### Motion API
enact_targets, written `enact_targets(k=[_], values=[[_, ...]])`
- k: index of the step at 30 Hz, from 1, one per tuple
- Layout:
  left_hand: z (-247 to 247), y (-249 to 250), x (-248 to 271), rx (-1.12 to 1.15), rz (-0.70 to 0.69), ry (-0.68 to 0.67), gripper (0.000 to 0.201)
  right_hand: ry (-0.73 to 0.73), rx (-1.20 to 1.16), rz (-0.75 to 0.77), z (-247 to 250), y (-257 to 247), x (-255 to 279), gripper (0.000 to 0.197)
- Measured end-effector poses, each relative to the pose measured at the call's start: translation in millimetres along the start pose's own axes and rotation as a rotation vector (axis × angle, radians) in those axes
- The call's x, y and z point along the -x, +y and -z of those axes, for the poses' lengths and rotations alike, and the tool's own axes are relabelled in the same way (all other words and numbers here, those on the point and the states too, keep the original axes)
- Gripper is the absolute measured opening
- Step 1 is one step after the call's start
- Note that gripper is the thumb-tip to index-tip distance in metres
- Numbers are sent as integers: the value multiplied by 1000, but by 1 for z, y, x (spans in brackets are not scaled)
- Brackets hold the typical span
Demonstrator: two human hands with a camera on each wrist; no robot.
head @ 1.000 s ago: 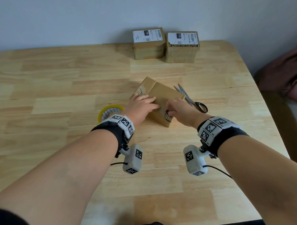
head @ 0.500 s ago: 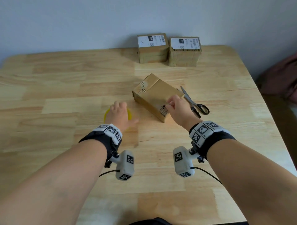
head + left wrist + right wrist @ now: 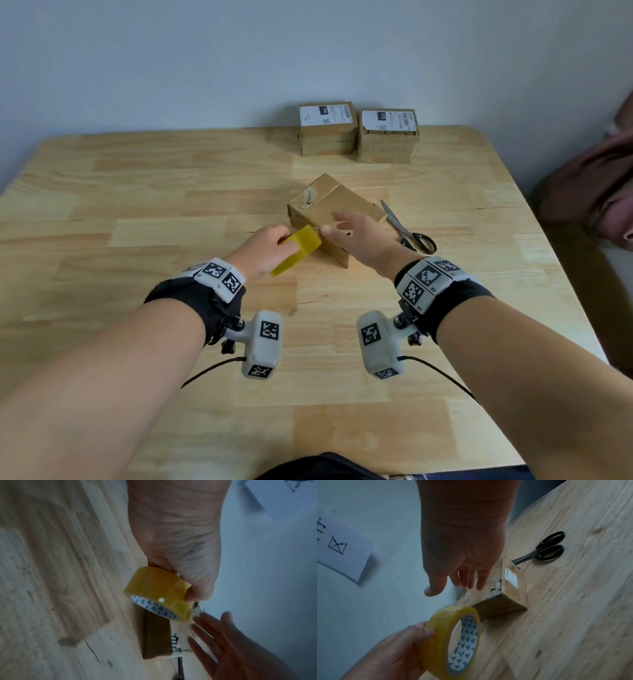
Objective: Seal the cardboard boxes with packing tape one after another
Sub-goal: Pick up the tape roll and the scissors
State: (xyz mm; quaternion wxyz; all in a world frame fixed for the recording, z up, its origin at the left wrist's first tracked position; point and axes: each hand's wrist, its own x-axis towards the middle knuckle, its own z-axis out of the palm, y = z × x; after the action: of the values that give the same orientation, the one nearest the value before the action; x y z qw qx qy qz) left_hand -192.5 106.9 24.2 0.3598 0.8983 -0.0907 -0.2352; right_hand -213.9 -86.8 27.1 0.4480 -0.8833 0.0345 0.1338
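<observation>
A long brown cardboard box (image 3: 337, 202) lies slantwise at the table's middle, also visible in the wrist views (image 3: 156, 635) (image 3: 501, 604). My left hand (image 3: 265, 248) grips a yellow roll of packing tape (image 3: 298, 248) (image 3: 157, 592) (image 3: 452, 639), lifted off the table just left of the box's near end. My right hand (image 3: 356, 233) (image 3: 462, 568) hovers over the box's near end with straight, spread fingers and holds nothing; its fingertips (image 3: 205, 627) are close to the roll.
Two labelled cardboard boxes (image 3: 327, 128) (image 3: 388, 135) stand side by side at the table's far edge by the wall. Black-handled scissors (image 3: 409, 229) (image 3: 544, 549) lie right of the long box. A reddish cloth (image 3: 589, 192) sits beyond the table's right edge.
My left hand left the box, took the tape roll from the table and lifted it toward the box. My right hand let go of the box's near end and spread its fingers.
</observation>
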Motion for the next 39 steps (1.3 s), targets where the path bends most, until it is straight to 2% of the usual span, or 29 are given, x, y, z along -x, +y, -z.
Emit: enact_targets(k=[3, 7, 12, 15, 19, 23, 27, 30, 32, 35, 39], values=[[0, 16, 5, 58, -55, -2, 21, -13, -58, 0, -1, -9, 3, 49], [-2, 26, 6, 54, -77, -8, 21, 123, -180, -70, -5, -7, 0, 41], [-4, 30, 7, 89, -104, -31, 17, 137, -290, -80, 0, 6, -1, 21], [-4, 32, 7, 142, -117, -23, 18, 170, -273, -71, 6, 10, 2, 6], [-1, 35, 4, 179, -129, -23, 20, 169, -198, -70, 9, 8, 1, 20], [3, 34, -2, 165, -137, -1, 26, 185, -57, -10, 18, -6, -4, 17], [7, 20, -5, -164, -127, 50, 27, 111, 43, 84, 26, -23, -3, 17], [1, 18, -5, -230, -129, 98, 42, 97, 76, 17, 28, -20, -4, 13], [-6, 18, -6, -202, -114, 124, 48, 112, 46, -16, 30, -16, -3, 9], [-14, 19, -7, -73, -72, 110, 50, 181, 46, -2, 30, -13, -4, 21], [-16, 26, -3, 233, -23, 101, 34, 276, 88, -40, 27, -3, -12, 20]])
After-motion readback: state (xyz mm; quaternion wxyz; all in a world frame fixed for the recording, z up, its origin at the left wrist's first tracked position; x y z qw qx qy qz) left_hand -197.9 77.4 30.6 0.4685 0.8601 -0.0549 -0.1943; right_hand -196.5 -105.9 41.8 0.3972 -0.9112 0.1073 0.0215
